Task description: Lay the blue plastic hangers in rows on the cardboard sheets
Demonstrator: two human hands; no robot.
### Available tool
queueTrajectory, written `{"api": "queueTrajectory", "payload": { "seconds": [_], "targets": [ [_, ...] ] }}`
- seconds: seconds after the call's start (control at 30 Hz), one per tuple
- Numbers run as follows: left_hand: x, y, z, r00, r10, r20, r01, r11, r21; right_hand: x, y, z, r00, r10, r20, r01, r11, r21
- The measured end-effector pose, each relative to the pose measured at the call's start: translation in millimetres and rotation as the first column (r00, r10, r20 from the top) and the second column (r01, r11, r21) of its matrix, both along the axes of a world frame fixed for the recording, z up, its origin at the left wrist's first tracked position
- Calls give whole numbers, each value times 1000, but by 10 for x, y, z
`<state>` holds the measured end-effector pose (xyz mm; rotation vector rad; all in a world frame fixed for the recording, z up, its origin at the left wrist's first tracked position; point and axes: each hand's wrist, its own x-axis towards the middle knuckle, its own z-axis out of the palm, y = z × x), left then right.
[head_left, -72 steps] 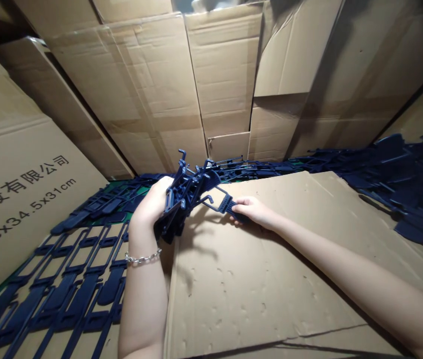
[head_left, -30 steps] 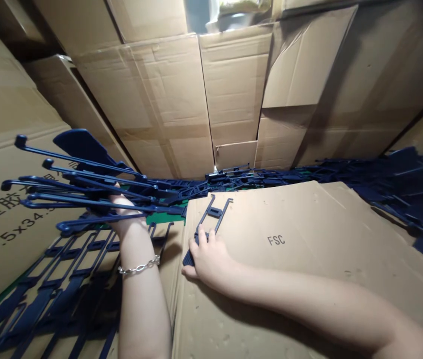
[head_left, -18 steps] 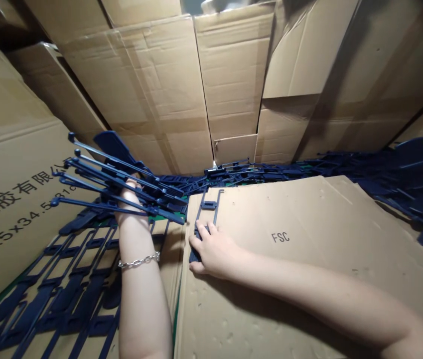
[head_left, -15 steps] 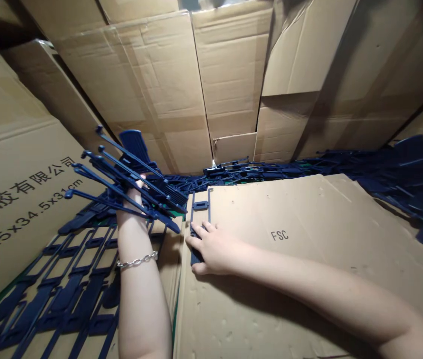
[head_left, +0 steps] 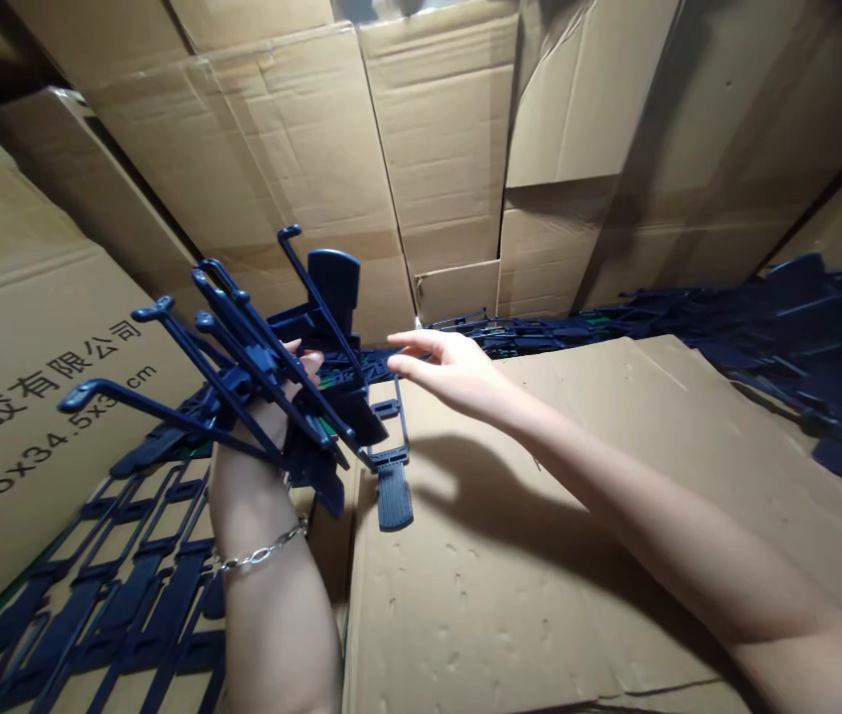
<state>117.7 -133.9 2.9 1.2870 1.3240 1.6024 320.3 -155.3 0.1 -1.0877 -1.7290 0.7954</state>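
Note:
My left hand (head_left: pixel 294 372) is closed around a bunch of dark blue plastic frames (head_left: pixel 257 362), each with long hooked arms and a flat paddle. The bunch hides most of its fingers. To the right, my right hand (head_left: pixel 446 362) hovers above the cardboard with fingers apart and holds nothing. One blue plastic frame (head_left: pixel 395 491) lies flat near the left edge of the cardboard sheet (head_left: pixel 525 595), its ribbed paddle toward me. Its upper end sits below and left of my right hand, partly behind the bunch.
Rows of blue frames (head_left: pixel 145 585) lie on cardboard at lower left. A heap of similar pieces (head_left: pixel 829 367) fills the right side, and more run along the far edge. Stacked cartons (head_left: pixel 301 169) wall off the back; a printed carton (head_left: pixel 34 327) stands at left.
My right hand has lifted off the single frame and moved up and back, uncovering its ribbed paddle. My left hand has turned the bunch, raising and spreading it.

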Motion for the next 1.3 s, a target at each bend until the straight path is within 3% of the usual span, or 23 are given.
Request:
{"api": "queueTrajectory", "payload": {
  "seconds": [0.17, 0.27, 0.53, 0.73, 0.9, 1.03, 1.3],
  "targets": [
    [195, -276, 84, 977, -206, -60, 202, 977, -69, -4, -31, 30, 932, 216, -293, -259, 959, -119],
    [178, -303, 36, 960, -277, -45, 272, 958, -89, -46, -67, 61, 899, 252, -359, -303, 949, -92],
    [202, -219, 86, 964, -259, -55, 263, 961, 86, -35, -22, 90, 894, 46, -445, -93, 992, -84],
    [25, -31, 89, 961, -165, 223, 115, 968, 223, 120, 102, 90, 895, -59, -443, 4, 992, -123],
    [-12, -65, 84, 906, -114, 407, -26, 946, 323, 282, 217, 98, 938, -100, -333, 57, 989, -136],
    [-40, -65, 58, 851, -81, 520, -64, 965, 256, 417, 305, 32, 970, -139, -200, 113, 984, -135],
    [64, -61, 26, 861, -157, 483, -20, 940, 342, 573, 361, 80, 986, -121, -111, 119, 993, -25]
  ]
}}
